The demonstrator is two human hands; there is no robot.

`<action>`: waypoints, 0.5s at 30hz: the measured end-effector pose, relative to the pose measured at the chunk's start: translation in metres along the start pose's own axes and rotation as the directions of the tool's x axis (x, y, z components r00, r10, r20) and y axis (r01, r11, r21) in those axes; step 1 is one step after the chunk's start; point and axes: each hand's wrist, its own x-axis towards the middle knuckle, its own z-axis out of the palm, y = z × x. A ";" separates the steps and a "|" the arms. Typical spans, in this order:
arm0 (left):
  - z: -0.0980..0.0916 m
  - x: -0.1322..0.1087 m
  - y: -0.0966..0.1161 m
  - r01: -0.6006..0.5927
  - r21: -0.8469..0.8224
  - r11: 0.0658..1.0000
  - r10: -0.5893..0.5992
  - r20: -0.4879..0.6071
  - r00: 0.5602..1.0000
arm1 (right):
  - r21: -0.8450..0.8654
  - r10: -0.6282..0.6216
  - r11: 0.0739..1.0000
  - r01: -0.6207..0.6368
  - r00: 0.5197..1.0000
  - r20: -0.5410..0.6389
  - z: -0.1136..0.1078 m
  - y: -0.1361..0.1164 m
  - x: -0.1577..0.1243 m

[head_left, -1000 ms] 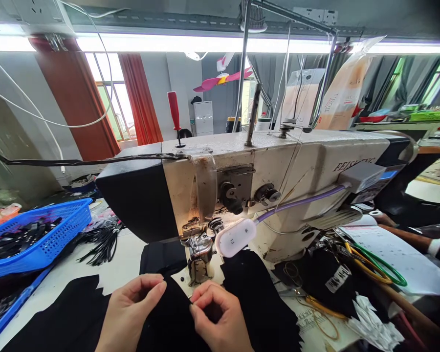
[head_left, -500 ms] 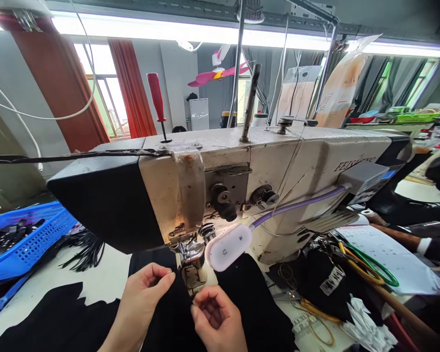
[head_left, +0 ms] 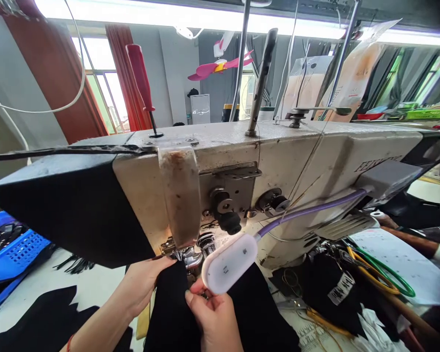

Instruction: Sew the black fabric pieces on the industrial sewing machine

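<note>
Black fabric (head_left: 168, 308) hangs and lies below the head of a white sewing machine (head_left: 143, 195). My left hand (head_left: 141, 283) is left of the presser foot area (head_left: 193, 259), thumb on top and fingers behind, pinching the fabric's upper edge. Just below the foot, my right hand (head_left: 214, 310) grips the same cloth between thumb and fingers; its fingertips are partly hidden by the lamp. That oval white lamp (head_left: 230, 264), on a purple flexible neck, hangs directly above my right hand. The needle cannot be made out.
A blue basket (head_left: 18, 259) of dark pieces stands at the left, near more black cloth (head_left: 40, 318). To the right lie yellow-handled scissors (head_left: 328, 320), a green ring (head_left: 392, 278), crumpled white material (head_left: 376, 327) and paper. A red screwdriver (head_left: 141, 78) stands in the machine top.
Both hands have moved up toward the presser foot and closed on the black fabric, lifting its edge. My view has come closer to the machine.
</note>
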 end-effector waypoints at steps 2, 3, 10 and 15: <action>0.000 0.000 0.000 0.019 0.000 1.000 -0.019 0.013 1.000 | -0.004 0.017 1.000 -0.017 1.000 0.009 0.000 0.000 0.000; 0.000 0.000 -0.001 0.026 0.001 1.000 -0.026 0.014 1.000 | -0.008 0.019 1.000 -0.019 1.000 0.010 0.000 -0.001 0.000; 0.000 0.000 -0.003 0.018 -0.007 1.000 -0.018 -0.002 1.000 | -0.029 -0.003 1.000 0.004 1.000 0.006 -0.003 0.003 0.004; -0.002 0.001 -0.004 0.045 0.017 0.999 -0.044 -0.038 0.998 | -0.111 -0.051 0.992 0.053 0.998 0.024 -0.006 0.013 0.008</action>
